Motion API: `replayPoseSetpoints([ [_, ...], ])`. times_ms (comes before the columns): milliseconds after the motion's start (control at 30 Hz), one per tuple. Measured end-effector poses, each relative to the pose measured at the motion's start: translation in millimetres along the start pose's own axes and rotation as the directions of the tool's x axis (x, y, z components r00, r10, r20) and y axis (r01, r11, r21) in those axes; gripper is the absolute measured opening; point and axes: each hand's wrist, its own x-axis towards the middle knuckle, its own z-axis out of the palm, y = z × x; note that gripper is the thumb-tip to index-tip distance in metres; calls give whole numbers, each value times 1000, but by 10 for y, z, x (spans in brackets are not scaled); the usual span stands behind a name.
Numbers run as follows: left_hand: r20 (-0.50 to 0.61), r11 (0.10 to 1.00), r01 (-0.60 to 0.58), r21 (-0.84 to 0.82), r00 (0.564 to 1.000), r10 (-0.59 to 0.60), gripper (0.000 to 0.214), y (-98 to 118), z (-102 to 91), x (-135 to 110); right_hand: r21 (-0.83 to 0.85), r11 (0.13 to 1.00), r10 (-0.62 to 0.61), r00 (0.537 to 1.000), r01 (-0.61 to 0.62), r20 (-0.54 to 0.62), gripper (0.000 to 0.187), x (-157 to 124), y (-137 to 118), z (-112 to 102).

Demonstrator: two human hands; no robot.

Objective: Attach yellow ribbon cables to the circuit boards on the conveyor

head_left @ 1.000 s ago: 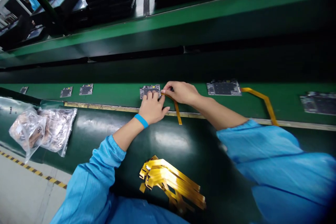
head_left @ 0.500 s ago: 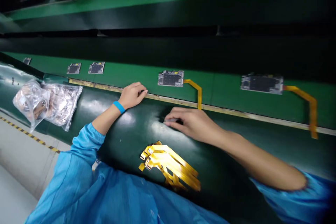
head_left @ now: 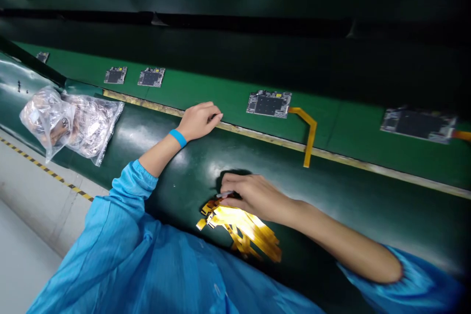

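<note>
My right hand [head_left: 253,196] is closed on a thin grey tool [head_left: 225,194] that sticks out past the fingertips; its exact kind does not show. Right under it lies a pile of golden flex cables [head_left: 250,233] on the dark green bench. My left hand [head_left: 201,120], with a blue band at the wrist, rests at the belt edge. Its fingers are curled in, and whatever may be inside them is hidden. Behind the hands, a circuit board [head_left: 268,104] lies on the green belt with one flex cable [head_left: 309,137] trailing from its right side over the edge strip.
More circuit boards lie along the belt [head_left: 206,91], two of them to the left [head_left: 151,77] [head_left: 115,75] and one far right [head_left: 417,124]. Clear plastic bags [head_left: 93,125] with parts sit at the bench's left. A pale strip [head_left: 279,143] divides belt from bench [head_left: 165,211].
My right hand has come down and left, from beside the strip to the flex cable pile. The boards now appear farther right and higher in view. My left hand stays at the belt edge.
</note>
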Motion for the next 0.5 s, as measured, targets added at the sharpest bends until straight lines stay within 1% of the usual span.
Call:
replayPoseSetpoints([
  [100, 19, 1000, 20, 5, 1000, -21, 25, 13, -10, 9, 123, 992, -12, 1000, 12, -6, 20, -1, 21, -19],
  [167, 32, 999, 36, 14, 999, -37, 25, 34, -25, 9, 248, 969, 1, 1000, 6, -27, 31, 12, 27, -26],
  [300, 36, 998, 54, 19, 998, -55, 23, 81, -52, -7, 505, 862, 104, 991, -49, -83, 55, 87, 32, -90],
  [400, -11, 998, 67, 11, 998, -67, 20, 74, -84, -18, 582, 809, 173, 980, -84, -101, 64, 157, 50, -213],
  [500, -73, 994, 108, 31, 992, -106, 19, -23, -177, -3, 608, 786, 205, 975, -111, -87, 63, 192, 67, -339],
])
